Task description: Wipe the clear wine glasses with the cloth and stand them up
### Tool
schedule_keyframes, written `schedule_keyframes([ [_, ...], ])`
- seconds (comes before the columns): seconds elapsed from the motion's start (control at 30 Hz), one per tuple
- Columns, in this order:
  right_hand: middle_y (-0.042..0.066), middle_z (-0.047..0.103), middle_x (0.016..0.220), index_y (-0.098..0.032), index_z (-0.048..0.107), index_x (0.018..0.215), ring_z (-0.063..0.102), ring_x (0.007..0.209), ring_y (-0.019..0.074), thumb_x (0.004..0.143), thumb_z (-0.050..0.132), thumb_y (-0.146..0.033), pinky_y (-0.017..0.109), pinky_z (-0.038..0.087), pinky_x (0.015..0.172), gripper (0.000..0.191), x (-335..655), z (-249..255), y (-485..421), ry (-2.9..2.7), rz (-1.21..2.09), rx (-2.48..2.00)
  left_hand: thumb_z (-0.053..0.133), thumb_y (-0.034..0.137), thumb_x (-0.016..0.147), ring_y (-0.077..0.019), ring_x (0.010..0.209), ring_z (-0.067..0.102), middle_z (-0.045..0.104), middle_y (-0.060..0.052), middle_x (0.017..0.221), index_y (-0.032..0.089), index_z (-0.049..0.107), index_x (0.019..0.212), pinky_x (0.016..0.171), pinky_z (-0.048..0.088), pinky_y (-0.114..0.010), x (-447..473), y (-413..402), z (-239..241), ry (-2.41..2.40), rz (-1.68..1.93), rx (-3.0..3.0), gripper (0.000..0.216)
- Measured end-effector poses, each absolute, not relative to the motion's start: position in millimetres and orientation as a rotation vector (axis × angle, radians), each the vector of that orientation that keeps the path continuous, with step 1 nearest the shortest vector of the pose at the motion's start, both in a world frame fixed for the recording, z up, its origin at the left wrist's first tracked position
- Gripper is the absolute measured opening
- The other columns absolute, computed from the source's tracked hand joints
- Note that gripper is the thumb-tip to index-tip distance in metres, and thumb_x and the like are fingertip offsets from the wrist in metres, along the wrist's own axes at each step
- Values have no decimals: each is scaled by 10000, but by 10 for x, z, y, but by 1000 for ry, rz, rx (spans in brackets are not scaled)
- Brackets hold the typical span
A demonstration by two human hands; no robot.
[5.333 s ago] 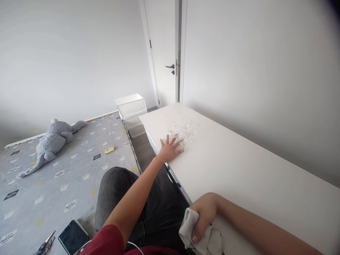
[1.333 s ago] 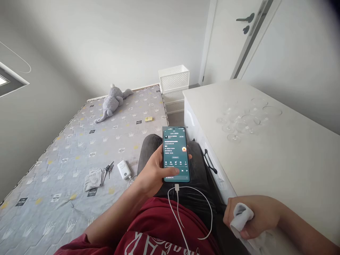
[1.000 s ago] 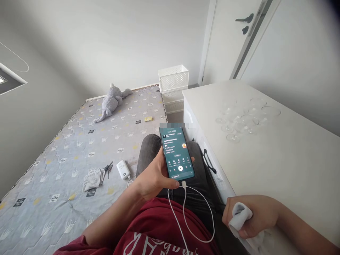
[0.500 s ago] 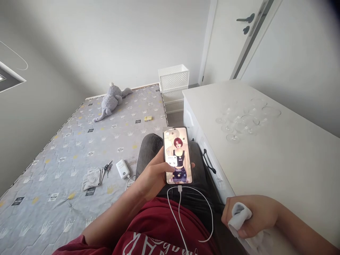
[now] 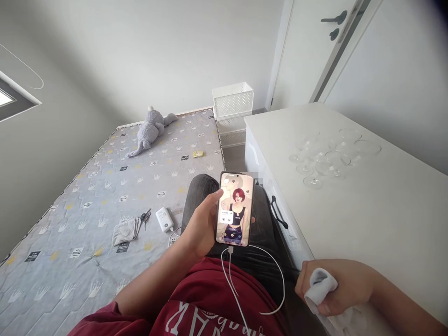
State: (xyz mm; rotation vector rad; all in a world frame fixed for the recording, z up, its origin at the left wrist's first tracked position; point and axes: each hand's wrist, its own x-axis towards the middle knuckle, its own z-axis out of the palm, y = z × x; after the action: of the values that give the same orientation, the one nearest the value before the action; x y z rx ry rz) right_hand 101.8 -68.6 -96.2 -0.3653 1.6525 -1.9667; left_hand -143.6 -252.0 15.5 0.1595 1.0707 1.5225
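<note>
My left hand (image 5: 205, 219) grips a smartphone (image 5: 238, 228) above my lap, the thumb lying along its left edge. Its screen is lit, with a picture of a red-haired figure and small icons. From the phone's lower end a white charging cable (image 5: 284, 284) loops over my lap and red shirt. On the right, over the edge of the white cabinet, my right hand (image 5: 346, 284) is closed round a whitish cloth (image 5: 321, 285). Part of the cloth sticks out above the fist and part hangs below.
Several clear glasses (image 5: 325, 163) stand on the cabinet top (image 5: 378, 219). On the mattress (image 5: 87, 186) lie a plush toy (image 5: 150, 128), a small yellow pack (image 5: 198, 154), a white power bank (image 5: 164, 219), keys (image 5: 144, 217) and a folded cloth (image 5: 123, 232). White baskets (image 5: 233, 100) are stacked behind.
My left thumb has moved from over the screen up to the phone's left edge. The phone has tilted slightly. The view has shifted a little; my right hand still holds the cloth.
</note>
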Motion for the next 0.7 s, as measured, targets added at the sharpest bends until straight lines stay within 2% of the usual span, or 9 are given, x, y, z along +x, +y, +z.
schedule_keyframes([
  [0.27, -36, 447, 628, -171, 444, 622, 361, 579, 84, 824, 781, -624, 278, 286, 557, 600, 1003, -937, -696, 1668, -1962, -366, 644, 668, 894, -308, 774, 782, 806, -168, 962, 119, 752, 1131, 657, 610, -386, -1431, -2446, 128, 1117, 1483, 43, 607],
  [0.43, -34, 449, 625, -170, 444, 618, 362, 575, 83, 806, 794, -625, 277, 284, 547, 605, 1003, -937, -697, 1646, -1974, -364, 560, 729, 889, -333, 832, 780, 799, -223, 1006, 46, 780, 1047, 771, 611, -424, -1443, -2450, 132, 1058, 1497, 118, 735],
  [0.53, -32, 452, 628, -167, 438, 609, 370, 580, 83, 810, 793, -623, 276, 286, 552, 611, 1006, -949, -697, 1650, -1972, -365, 544, 664, 921, -338, 895, 779, 794, -223, 1077, 46, 782, 1069, 838, 604, -434, -1437, -2467, 151, 1054, 1502, 157, 678],
  [0.7, -25, 480, 658, -168, 490, 647, 407, 608, 91, 829, 779, -620, 270, 315, 572, 567, 1017, -964, -694, 1662, -1952, -382, 622, 428, 899, -365, 1016, 761, 796, -175, 1092, 110, 757, 1171, 935, 587, -492, -1403, -2485, 137, 1050, 1532, 131, 439],
])
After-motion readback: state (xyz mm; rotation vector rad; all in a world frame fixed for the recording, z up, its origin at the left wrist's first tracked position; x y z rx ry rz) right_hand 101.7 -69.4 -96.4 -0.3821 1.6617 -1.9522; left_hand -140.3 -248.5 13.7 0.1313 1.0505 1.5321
